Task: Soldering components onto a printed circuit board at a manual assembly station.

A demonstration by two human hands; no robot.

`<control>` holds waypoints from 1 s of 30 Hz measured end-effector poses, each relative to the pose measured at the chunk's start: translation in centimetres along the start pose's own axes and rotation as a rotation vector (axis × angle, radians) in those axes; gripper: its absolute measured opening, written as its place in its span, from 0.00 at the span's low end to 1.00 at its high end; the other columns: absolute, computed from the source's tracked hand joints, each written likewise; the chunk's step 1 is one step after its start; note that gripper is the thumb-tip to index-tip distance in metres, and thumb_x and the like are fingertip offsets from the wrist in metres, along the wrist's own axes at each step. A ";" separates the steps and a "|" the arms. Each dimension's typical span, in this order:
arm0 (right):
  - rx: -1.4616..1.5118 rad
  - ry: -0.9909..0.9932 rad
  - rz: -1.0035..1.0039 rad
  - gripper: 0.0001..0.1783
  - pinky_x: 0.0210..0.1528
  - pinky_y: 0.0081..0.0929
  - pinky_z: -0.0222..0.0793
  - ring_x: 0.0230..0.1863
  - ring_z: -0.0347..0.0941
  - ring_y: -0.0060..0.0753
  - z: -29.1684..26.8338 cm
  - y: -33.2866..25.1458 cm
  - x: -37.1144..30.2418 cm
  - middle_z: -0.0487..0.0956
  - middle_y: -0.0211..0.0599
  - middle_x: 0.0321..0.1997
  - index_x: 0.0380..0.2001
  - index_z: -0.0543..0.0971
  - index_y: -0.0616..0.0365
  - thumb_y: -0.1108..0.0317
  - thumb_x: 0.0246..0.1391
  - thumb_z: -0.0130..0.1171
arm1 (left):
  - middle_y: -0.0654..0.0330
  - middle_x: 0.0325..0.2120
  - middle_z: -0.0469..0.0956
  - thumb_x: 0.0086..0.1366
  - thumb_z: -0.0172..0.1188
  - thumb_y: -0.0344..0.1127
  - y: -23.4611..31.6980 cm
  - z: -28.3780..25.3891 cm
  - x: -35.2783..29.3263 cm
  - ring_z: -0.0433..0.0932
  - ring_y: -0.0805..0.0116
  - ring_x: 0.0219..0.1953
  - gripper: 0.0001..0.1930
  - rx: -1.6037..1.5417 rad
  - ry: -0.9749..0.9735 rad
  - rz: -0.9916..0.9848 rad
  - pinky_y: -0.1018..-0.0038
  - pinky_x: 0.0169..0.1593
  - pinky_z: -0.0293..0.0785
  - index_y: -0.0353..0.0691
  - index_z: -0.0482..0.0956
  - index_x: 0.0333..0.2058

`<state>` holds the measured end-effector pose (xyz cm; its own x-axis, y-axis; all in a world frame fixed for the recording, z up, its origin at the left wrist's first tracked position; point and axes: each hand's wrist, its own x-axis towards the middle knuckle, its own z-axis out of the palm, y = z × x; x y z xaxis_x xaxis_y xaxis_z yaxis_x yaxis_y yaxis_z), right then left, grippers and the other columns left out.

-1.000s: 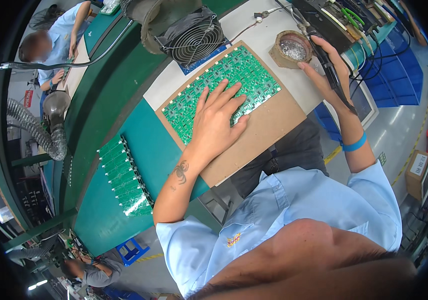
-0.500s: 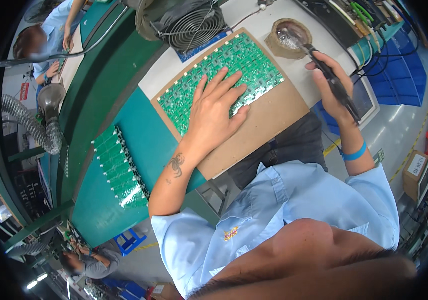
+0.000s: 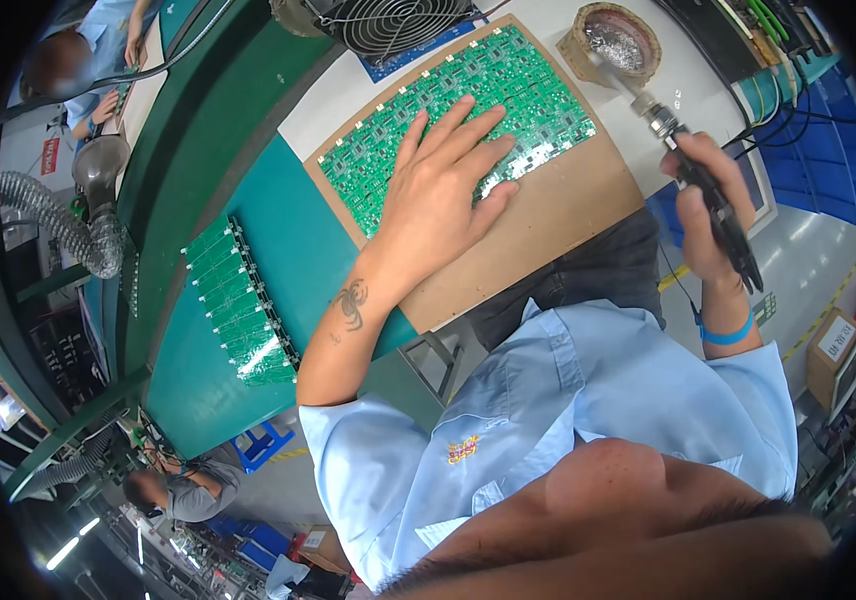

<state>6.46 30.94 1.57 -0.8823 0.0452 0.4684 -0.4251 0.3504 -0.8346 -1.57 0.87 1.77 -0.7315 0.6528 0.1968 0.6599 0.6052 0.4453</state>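
My left hand (image 3: 443,190) lies flat, fingers spread, on a green circuit board panel (image 3: 543,105) crowded with small parts. Beneath the panel is a brown backing board (image 3: 558,225), its near edge close to my lap. In my right hand (image 3: 716,185) is a soldering iron (image 3: 723,225) with a black handle and a metal collar. Its blurred tip points at the near rim of a round, tan bowl (image 3: 568,55) holding shiny metal bits; whether it touches the rim I cannot tell.
A strip of green circuit boards (image 3: 238,305) lies on the teal mat (image 3: 293,225) at left. A fan with a wire guard (image 3: 403,25) stands behind the panel. Cables (image 3: 788,115) hang at far right. Across the bench at upper left, a person (image 3: 98,60) works.
My right hand has drawn the soldering iron back from the bowl, toward me and to the right. The whole view has shifted slightly; my left hand stays on the panel.
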 end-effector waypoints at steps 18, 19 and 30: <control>-0.006 -0.388 -0.014 0.26 0.34 0.27 0.69 0.29 0.72 0.35 3.4 -5.5 -1.4 0.81 0.35 0.30 0.46 0.87 0.64 0.83 0.38 0.68 | 0.63 0.66 0.79 0.63 0.72 0.39 -0.9 -1.3 -1.3 0.69 0.54 0.75 0.21 0.013 -0.058 0.011 0.44 0.78 0.58 0.45 0.87 0.55; -0.007 -0.388 -0.013 0.26 0.34 0.26 0.69 0.29 0.71 0.34 3.4 -5.5 -1.3 0.81 0.35 0.30 0.47 0.87 0.64 0.83 0.38 0.68 | 0.63 0.66 0.79 0.63 0.72 0.38 -0.8 -1.3 -1.3 0.69 0.54 0.74 0.21 0.016 -0.059 0.007 0.44 0.78 0.58 0.45 0.87 0.55; -0.014 -0.421 -0.025 0.20 0.33 0.28 0.68 0.30 0.71 0.38 3.8 -5.0 -1.2 0.82 0.41 0.33 0.46 0.84 0.66 0.78 0.46 0.67 | 0.65 0.66 0.79 0.62 0.72 0.36 -0.5 -1.5 -1.3 0.69 0.56 0.74 0.20 0.017 -0.068 -0.026 0.46 0.78 0.58 0.46 0.87 0.54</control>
<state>8.93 25.56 4.08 -0.8785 -0.3490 0.3262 -0.4468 0.3590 -0.8194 -1.22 -0.97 2.57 -0.7355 0.6660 0.1248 0.6439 0.6296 0.4348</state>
